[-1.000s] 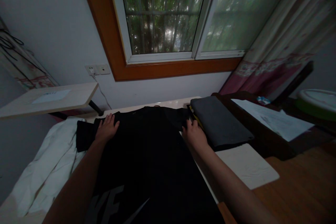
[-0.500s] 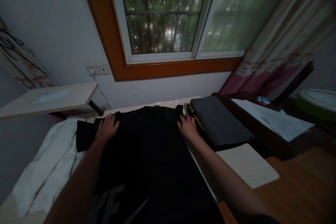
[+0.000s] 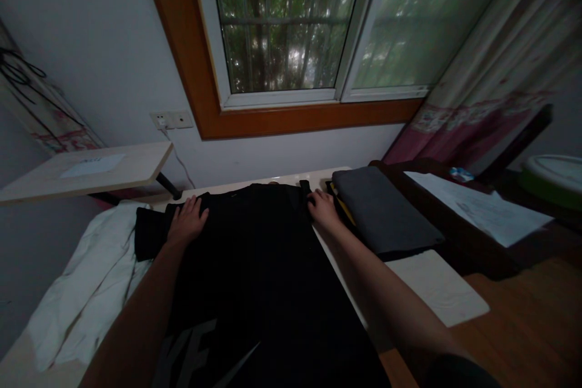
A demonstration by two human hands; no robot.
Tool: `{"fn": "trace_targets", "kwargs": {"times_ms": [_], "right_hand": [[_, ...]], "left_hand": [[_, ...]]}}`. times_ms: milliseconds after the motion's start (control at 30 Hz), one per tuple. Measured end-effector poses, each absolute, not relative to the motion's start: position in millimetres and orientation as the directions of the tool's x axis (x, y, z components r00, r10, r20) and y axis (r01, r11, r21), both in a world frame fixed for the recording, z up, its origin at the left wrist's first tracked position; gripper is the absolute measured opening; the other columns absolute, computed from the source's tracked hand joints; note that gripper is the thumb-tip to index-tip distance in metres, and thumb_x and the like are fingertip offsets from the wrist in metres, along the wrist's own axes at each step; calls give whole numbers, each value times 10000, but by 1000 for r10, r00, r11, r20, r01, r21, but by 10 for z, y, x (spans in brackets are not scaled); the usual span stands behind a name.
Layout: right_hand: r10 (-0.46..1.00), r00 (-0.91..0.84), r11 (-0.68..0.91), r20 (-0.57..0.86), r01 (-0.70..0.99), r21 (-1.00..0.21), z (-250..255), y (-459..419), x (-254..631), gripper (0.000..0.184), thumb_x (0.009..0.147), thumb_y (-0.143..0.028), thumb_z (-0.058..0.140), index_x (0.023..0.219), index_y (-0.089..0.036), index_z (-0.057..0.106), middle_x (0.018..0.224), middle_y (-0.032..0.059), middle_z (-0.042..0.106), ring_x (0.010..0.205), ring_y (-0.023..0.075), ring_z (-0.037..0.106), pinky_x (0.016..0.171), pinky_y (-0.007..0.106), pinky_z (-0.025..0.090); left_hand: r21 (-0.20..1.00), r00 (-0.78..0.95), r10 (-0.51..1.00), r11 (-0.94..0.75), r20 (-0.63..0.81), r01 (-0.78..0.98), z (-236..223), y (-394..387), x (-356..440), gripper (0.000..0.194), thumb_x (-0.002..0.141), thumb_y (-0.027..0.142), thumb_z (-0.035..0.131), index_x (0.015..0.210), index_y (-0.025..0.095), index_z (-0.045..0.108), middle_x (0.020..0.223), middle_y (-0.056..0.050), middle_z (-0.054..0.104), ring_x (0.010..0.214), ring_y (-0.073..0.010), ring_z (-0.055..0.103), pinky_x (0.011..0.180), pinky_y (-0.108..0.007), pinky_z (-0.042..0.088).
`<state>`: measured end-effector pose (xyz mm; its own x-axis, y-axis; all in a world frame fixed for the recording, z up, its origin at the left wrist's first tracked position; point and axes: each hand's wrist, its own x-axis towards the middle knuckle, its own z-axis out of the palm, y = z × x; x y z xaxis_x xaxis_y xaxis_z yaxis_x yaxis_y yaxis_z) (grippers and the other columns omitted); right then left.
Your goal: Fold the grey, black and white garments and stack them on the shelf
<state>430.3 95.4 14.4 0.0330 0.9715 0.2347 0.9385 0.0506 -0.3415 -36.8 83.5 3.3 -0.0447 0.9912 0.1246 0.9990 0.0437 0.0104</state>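
A black T-shirt with a pale printed logo lies spread on its back or front across the white table, collar toward the window. My left hand rests flat on its left shoulder, fingers stretched out. At the other shoulder my right hand has its fingers curled on the right sleeve, which is folded inward, its end sticking up past the fingertips. Just right of that hand sits a stack of folded clothes, dark grey on top with a yellow edge showing beneath.
White cloth lies heaped at the left, below a small raised shelf holding a paper. Sheets of paper lie on dark furniture at the right. A pale stool-like top is below the stack. The window is behind.
My right hand has moved left, folding the right sleeve inward with it; a strip of table now shows between sleeve and stack. My left hand has stayed put on the shirt.
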Motion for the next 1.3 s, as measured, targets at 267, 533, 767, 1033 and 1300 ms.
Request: {"fn": "trace_targets", "kwargs": {"times_ms": [267,533,767,1033,1300], "right_hand": [[969,137,-66,207,946,-317,315,1150,4157,460,965,-317,592,1380,-123,545,1368,226,562,1220,337,567,1027,422,421],[987,156,-159,-39,909,-386,424,1206,4181,339,888,-401,692,1073,-117,685,1033,184,738,985,283,706,810,315,488],[977,208,-156,49,851,-501,545,1161,4238,244,924,-353,569,1021,-157,678,985,117,746,909,236,696,752,272,472],[940,229,7,253,727,-687,821,1074,4222,138,885,-298,580,986,-213,616,982,56,732,903,204,672,812,269,463],[905,-192,378,379,771,-513,992,718,3839,137,950,-301,563,1050,-223,617,949,40,719,815,188,652,775,277,452]], "left_hand": [[2,-52,992,52,118,999,68,811,-343,673,1027,490,230,1592,140,333,1697,-94,227,1576,-257,179,1263,-518,193],[6,-62,992,62,110,998,61,830,-350,677,1025,499,220,1593,147,331,1698,-85,227,1579,-250,166,1267,-512,182],[26,-68,992,65,106,998,75,820,-339,682,1025,503,213,1594,145,330,1698,-83,226,1578,-246,172,1269,-520,177],[42,-69,992,65,103,997,63,839,-353,684,1022,512,219,1590,150,338,1695,-88,234,1581,-242,161,1268,-525,176],[41,-57,990,52,131,998,38,825,-350,662,1028,496,225,1586,162,352,1697,-87,230,1579,-248,168,1263,-530,185]]}}
